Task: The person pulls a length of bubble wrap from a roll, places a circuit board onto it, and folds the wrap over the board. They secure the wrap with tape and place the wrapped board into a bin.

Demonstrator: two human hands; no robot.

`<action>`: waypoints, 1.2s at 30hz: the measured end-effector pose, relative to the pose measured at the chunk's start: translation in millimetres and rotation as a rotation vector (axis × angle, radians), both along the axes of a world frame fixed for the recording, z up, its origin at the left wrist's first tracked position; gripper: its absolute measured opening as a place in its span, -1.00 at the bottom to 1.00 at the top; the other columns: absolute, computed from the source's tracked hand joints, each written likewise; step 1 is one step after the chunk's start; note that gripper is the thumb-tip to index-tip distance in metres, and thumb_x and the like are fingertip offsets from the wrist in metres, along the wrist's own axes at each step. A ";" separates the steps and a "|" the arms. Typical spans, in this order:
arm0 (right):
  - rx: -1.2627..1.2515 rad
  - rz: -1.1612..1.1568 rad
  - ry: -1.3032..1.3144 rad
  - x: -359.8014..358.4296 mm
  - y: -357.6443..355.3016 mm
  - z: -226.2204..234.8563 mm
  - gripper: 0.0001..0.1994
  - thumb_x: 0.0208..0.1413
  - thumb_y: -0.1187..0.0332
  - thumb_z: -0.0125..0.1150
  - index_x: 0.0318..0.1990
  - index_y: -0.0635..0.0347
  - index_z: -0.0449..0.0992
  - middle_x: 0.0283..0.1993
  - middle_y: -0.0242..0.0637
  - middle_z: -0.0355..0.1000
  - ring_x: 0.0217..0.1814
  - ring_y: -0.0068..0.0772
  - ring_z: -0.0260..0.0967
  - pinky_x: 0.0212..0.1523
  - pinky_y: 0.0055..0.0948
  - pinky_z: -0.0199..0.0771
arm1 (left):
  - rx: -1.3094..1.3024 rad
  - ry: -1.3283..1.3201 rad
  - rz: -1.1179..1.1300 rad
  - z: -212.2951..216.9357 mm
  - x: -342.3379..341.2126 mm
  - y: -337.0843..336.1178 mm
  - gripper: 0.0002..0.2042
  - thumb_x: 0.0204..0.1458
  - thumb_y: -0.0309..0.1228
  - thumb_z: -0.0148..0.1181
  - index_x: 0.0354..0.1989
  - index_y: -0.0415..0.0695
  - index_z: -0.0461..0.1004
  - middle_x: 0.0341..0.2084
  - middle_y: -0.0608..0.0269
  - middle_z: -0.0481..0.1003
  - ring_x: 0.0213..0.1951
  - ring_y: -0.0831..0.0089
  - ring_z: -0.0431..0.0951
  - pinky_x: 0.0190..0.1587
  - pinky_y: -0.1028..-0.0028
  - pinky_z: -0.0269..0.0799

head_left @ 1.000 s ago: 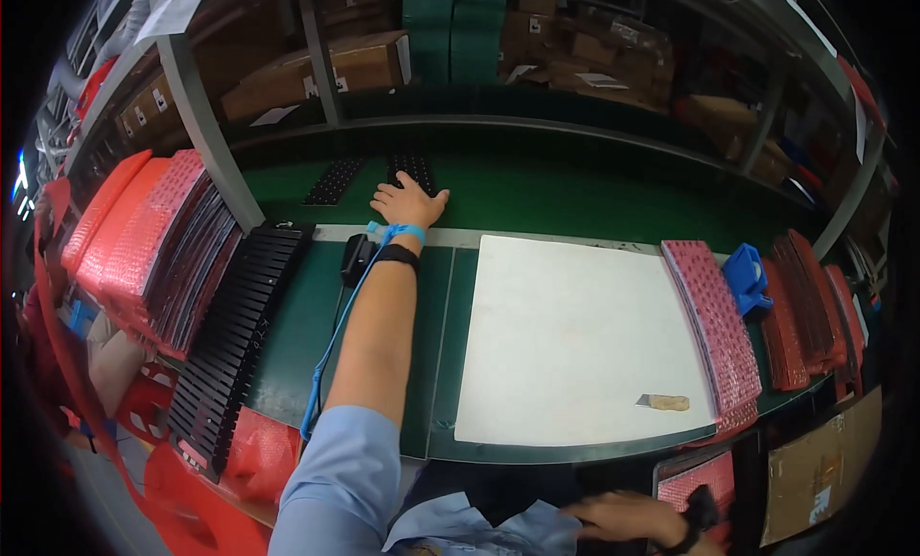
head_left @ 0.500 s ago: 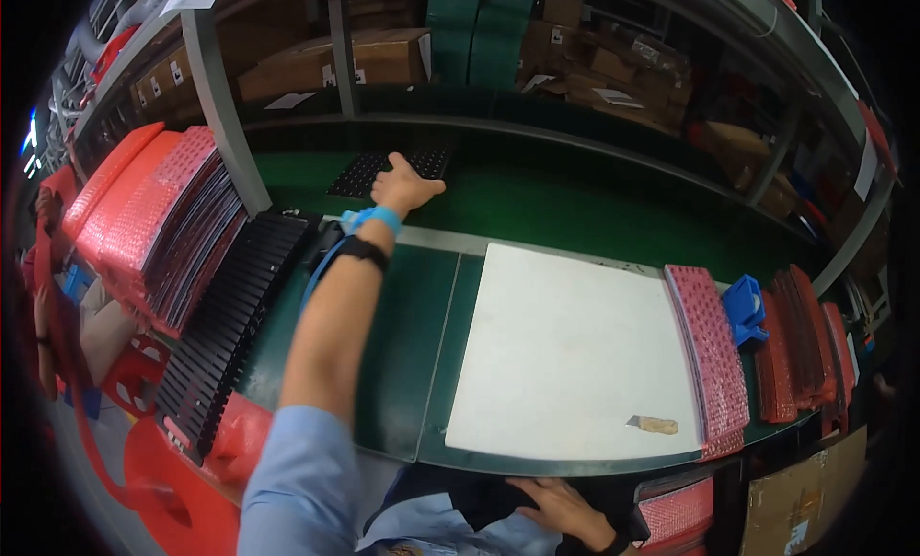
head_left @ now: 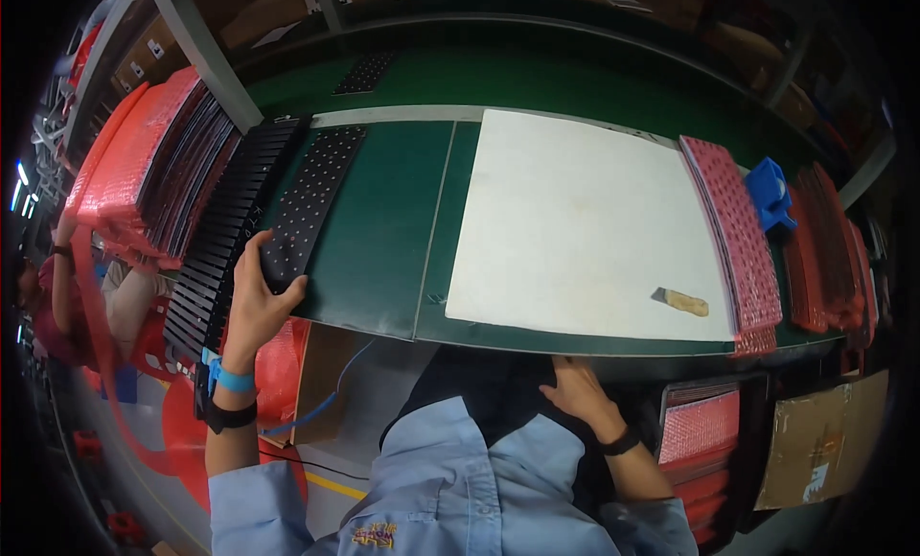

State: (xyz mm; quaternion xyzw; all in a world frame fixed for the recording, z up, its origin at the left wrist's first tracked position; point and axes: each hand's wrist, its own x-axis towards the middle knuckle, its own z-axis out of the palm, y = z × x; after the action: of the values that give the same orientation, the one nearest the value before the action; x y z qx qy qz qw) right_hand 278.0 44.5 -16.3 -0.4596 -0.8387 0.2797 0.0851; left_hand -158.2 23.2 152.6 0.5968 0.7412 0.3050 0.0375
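Observation:
My left hand (head_left: 261, 302) grips the near end of a long black panel (head_left: 314, 196) with rows of pale dots. The panel lies on the green tabletop (head_left: 379, 230), alongside a slotted black rack (head_left: 225, 240). Thumb and fingers are spread across the panel's end. A similar dotted panel (head_left: 366, 74) lies farther off on the green belt. My right hand (head_left: 580, 391) is low by the table's front edge, over my lap, with its thumb apart; its fingertips are partly hidden. On the white board (head_left: 585, 230) lies a small knife (head_left: 682, 302) with a tan handle.
Pink bubble-wrapped stacks (head_left: 144, 173) stand at the left. A pink bubble-wrap bundle (head_left: 733, 244) edges the board, beside a blue tape dispenser (head_left: 770, 196). Red-wrapped packs (head_left: 824, 249) sit at the far right, above a cardboard box (head_left: 822, 441). Another person (head_left: 62, 297) is at the far left.
My left hand has come back from the belt to the near left of the table. One dotted panel now lies on the tabletop in its grip. The view has tilted downward.

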 end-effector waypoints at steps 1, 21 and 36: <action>0.014 0.025 -0.036 0.7 -0.9 3.2 -0.14 -0.14 0.33 0.44 0.36 0.23 0.14 0.36 0.27 0.06 0.40 0.34 -0.02 0.36 -0.02 0.09 | 0.001 -0.001 -0.006 -0.5 -2.0 -1.4 -0.30 -0.13 -0.35 0.35 0.23 -0.21 0.19 0.01 -0.12 0.37 0.12 0.01 0.35 0.18 0.25 0.27; -0.114 -1.201 -0.001 116.5 19.8 -108.6 -0.55 0.05 0.37 0.18 0.15 0.19 0.42 0.10 0.14 0.42 0.22 0.14 0.33 0.18 -0.11 0.37 | 0.165 0.245 -0.281 20.4 60.9 0.7 -0.44 0.15 -0.37 0.19 0.32 -0.22 0.20 0.31 -0.08 0.20 0.39 0.10 0.11 0.37 0.28 0.00; 0.245 -1.190 0.545 133.7 -24.9 -78.3 -0.71 0.10 0.50 0.11 0.00 0.26 0.51 -0.02 -0.01 0.50 0.00 -0.09 0.49 0.05 -0.27 0.46 | 0.443 0.319 -0.453 -25.3 138.0 32.5 -0.65 0.25 -0.34 0.05 0.17 -0.19 0.34 0.25 -0.06 0.24 0.30 0.03 0.22 0.32 0.19 0.08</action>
State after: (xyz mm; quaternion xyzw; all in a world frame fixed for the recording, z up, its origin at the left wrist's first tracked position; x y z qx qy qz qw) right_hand 411.7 19.6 -94.6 -0.7440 -0.4162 0.1937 0.4855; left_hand -20.2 55.7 127.3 0.7797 0.5025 0.3454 -0.1422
